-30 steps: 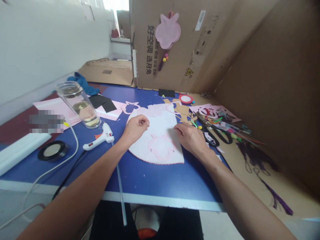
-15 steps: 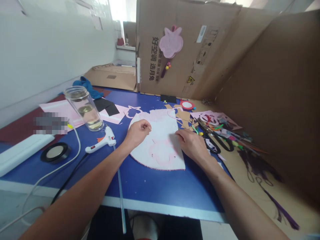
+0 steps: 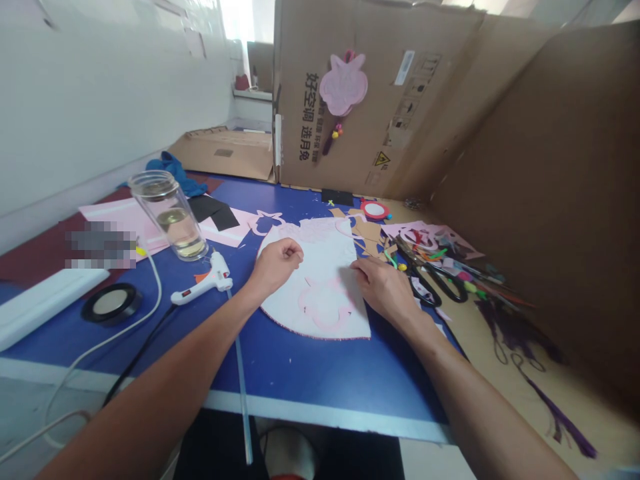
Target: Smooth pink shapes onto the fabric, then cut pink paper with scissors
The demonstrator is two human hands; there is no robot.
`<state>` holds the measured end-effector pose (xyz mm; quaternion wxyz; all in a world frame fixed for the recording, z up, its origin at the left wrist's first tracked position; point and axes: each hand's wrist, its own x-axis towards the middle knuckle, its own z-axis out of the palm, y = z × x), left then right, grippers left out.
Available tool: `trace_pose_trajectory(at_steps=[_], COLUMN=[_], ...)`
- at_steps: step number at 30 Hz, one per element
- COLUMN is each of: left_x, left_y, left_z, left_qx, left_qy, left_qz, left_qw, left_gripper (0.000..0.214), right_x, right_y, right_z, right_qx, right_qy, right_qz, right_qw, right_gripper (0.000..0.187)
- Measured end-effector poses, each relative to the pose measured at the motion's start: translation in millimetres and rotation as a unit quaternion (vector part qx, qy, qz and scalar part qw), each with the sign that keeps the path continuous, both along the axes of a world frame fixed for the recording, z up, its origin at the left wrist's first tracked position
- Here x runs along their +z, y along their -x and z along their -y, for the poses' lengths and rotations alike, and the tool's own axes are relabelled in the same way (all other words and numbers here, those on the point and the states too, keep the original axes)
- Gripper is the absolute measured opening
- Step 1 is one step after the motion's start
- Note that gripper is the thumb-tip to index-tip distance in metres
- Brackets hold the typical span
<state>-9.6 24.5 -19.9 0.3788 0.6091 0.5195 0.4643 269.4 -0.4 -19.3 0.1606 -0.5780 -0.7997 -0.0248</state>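
Note:
A white felt-like sheet (image 3: 325, 260) with one curved edge lies flat on the blue table. On its lower part rests a pale pink cut-out outline (image 3: 323, 323) with small dark marks. My left hand (image 3: 277, 263) is over the sheet's left side, fingers curled, with nothing visible in them. At the sheet's right edge my right hand (image 3: 385, 283) is closed, its fingertips turned inward and partly hidden; whether it grips anything cannot be made out. Left of my left hand lies a white hot glue gun (image 3: 205, 283) with a long clear glue stick (image 3: 242, 380) jutting past the table edge.
A glass jar of liquid (image 3: 177, 227) and a black tape roll (image 3: 111, 304) stand at the left. Black-handled scissors (image 3: 445, 280) lie among paper scraps at the right. Behind, a cardboard panel (image 3: 390, 100) carries a pink hanging ornament (image 3: 343, 87). Purple tassels (image 3: 565, 420) lie far right.

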Motion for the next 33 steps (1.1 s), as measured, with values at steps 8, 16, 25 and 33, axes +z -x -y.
trace_pose_trajectory(at_steps=[8,16,25,33], left_x=[1.4,-2.8,-6.3,-6.7], left_y=[-0.3,-0.8,-1.5,-0.5], left_z=[0.2,-4.1,-5.3,-5.8], left_qx=[-0.008,-0.005,-0.009,-0.009], left_qy=[0.000,0.000,0.003,0.007], left_qz=[0.007,0.005,0.011,0.011], left_qw=[1.000,1.000,1.000,1.000], left_gripper=[0.007,0.008,0.006,0.006], right_x=[2.3,6.1,7.0,7.5], right_y=[0.9,1.5,1.8,2.0], right_z=[0.8,1.8,2.0,3.0], right_qx=[-0.001,0.002,0.004,0.003], right_qy=[0.003,0.016,0.015,0.017], right_qz=[-0.008,-0.012,-0.010,-0.013], right_qw=[1.000,1.000,1.000,1.000], right_gripper=[0.031,0.031,0.032,0.033])
